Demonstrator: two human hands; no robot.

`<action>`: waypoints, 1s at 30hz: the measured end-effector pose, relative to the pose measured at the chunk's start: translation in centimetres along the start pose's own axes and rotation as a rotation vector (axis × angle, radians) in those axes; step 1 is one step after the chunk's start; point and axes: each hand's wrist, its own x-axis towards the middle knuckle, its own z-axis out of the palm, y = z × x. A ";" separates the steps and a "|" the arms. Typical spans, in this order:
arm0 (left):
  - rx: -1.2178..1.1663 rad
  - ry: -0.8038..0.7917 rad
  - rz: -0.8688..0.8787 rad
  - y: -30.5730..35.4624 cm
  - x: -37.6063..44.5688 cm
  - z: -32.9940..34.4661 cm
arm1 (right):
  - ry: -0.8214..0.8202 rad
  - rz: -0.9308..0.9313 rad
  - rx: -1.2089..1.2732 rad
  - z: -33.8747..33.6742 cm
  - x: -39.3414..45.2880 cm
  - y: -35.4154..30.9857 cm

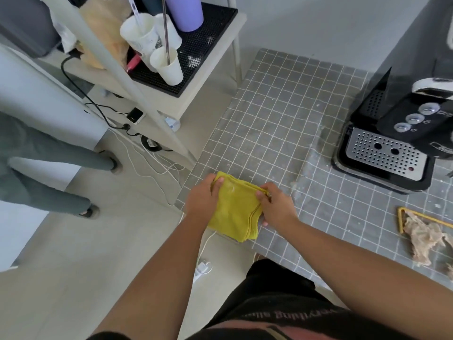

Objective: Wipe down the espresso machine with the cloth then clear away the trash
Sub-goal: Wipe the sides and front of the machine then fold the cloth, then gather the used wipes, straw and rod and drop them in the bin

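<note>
A grey tiled counter (282, 114) ran beside a pale floor, and at its near-left corner we had the folded yellow cloth (235, 209) lying partly over the edge. Our left hand (202, 198) gripped its left side, fingers curled over the far corner; our right hand (275, 204) pinched the stacked right edges. The black espresso machine (397, 141) stood well apart at the far right, its perforated drip tray (382, 155) facing us. Near the right edge lay crumpled beige trash (424, 238), possibly used paper, beside a yellow frame (402, 217). Paper cups (166, 66) stood on a white shelf (210, 77) to the left.
</note>
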 end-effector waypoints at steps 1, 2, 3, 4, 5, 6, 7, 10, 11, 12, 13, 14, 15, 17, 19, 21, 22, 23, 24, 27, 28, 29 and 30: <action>0.021 0.012 0.030 -0.1 0.4 0.3 | 0.007 0.003 -0.040 -0.4 0.4 -0.1; 0.041 0.025 0.049 -0.3 0.7 0.5 | 0.019 0.003 -0.090 -0.7 0.9 -0.2; 0.057 0.034 0.054 -0.3 1.0 0.8 | 0.037 -0.005 -0.140 -0.9 1.3 -0.2; 0.065 0.045 0.058 -0.4 1.3 0.9 | 0.052 -0.015 -0.175 -1.0 1.7 -0.2; 0.067 0.054 0.065 -0.6 1.5 1.1 | 0.062 -0.021 -0.192 -1.0 2.0 -0.2; 0.071 0.061 0.083 -0.8 1.7 1.4 | 0.070 -0.026 -0.202 -0.9 2.2 -0.2; 0.088 0.074 0.114 -1.0 1.8 1.6 | 0.075 -0.032 -0.215 -0.8 2.3 -0.3; 0.192 0.222 0.188 -1.5 1.7 2.2 | 0.109 -0.124 -0.344 -0.4 2.0 -0.3; 0.216 0.269 0.206 -1.4 1.6 2.2 | 0.157 -0.242 -0.471 -0.2 1.8 0.0; 0.238 0.286 0.259 -1.2 1.5 2.1 | 0.208 -0.380 -0.629 0.1 1.6 0.4; 0.257 0.266 0.343 -1.2 1.2 2.1 | 0.241 -0.498 -0.759 0.6 1.4 0.8; 0.275 0.219 0.433 -1.1 1.0 2.0 | 0.242 -0.563 -0.827 1.1 1.1 1.1; 0.293 0.156 0.505 -1.2 0.8 2.0 | 0.219 -0.583 -0.848 1.5 0.9 1.3; 0.325 0.016 0.537 -1.6 0.0 2.4 | 0.142 -0.529 -0.841 2.5 0.3 1.7; 0.359 -0.124 0.470 -2.0 -0.7 2.6 | 0.089 -0.472 -0.856 3.0 0.2 2.3; 0.401 -0.214 0.438 -2.2 -0.9 2.7 | 0.029 -0.440 -0.862 3.1 0.3 2.6; 0.425 -0.242 0.434 -2.2 -0.9 2.7 | -0.001 -0.436 -0.856 3.0 0.3 2.7; 0.444 -0.262 0.432 -2.3 -0.9 2.7 | -0.017 -0.440 -0.854 2.9 0.3 2.8; 0.453 -0.278 0.427 -2.2 -0.8 2.6 | -0.033 -0.436 -0.857 2.8 0.4 2.8; 0.450 -0.295 0.413 -1.9 -0.8 2.5 | -0.051 -0.423 -0.862 2.6 0.3 2.4; 0.455 -0.286 0.408 -1.8 -0.9 2.4 | -0.058 -0.417 -0.858 2.5 0.2 2.4; 0.453 -0.271 0.397 -1.6 -1.0 2.3 | -0.068 -0.408 -0.842 2.5 0.2 2.3; 0.431 -0.248 0.374 -1.2 -1.1 2.1 | -0.073 -0.394 -0.813 2.3 0.0 2.2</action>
